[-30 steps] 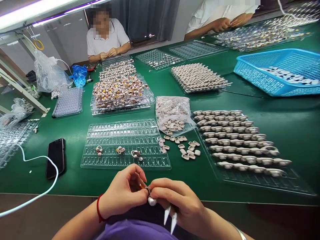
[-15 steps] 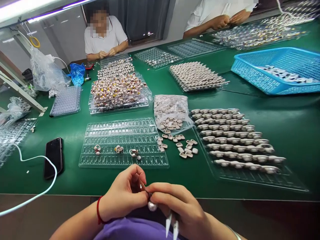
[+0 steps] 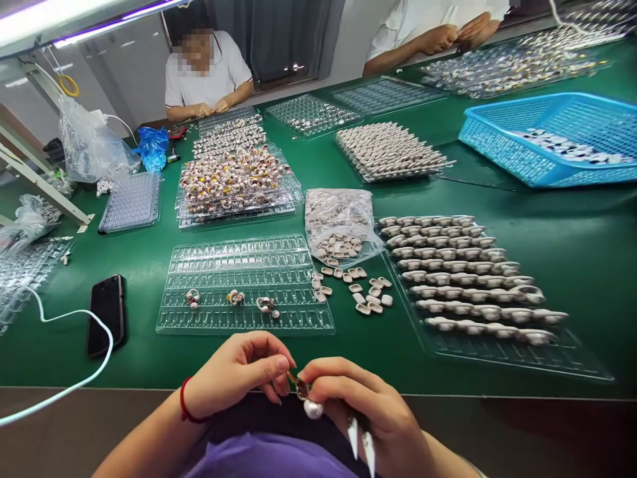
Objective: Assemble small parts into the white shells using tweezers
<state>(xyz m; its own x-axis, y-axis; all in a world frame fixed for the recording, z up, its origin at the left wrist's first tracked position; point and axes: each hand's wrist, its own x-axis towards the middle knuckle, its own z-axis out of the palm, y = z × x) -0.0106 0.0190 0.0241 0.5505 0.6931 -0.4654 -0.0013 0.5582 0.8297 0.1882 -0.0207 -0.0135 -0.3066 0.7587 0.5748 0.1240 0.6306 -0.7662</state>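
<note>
My right hand (image 3: pixel 355 401) pinches a small part with a shiny pearly ball (image 3: pixel 313 408), a dark middle and a thin orange strip. Tucked in the same palm, a pair of tweezers (image 3: pixel 360 441) points its pale tips downward. My left hand (image 3: pixel 243 375) curls in from the other side, thumb and fingertips close together by the orange strip; what lies between them is hidden. Beyond my hands, a clear tray (image 3: pixel 243 255) bears three small ball-ended assemblies (image 3: pixel 266 305). Beige shell pieces (image 3: pixel 361 299) lie loose to its right.
A bag of beige shells (image 3: pixel 338 212) lies behind the loose ones. At right is a tray of curved grey-beige parts (image 3: pixel 458 275), with a blue basket (image 3: pixel 542 166) beyond. A phone (image 3: pixel 107 312) and white cable (image 3: pixel 107 342) are at left. Two people sit across the table.
My left hand has drawn slightly left, and its fingers have loosened from the part. My right hand has shifted a little right and turned, showing more of the part and its orange strip.
</note>
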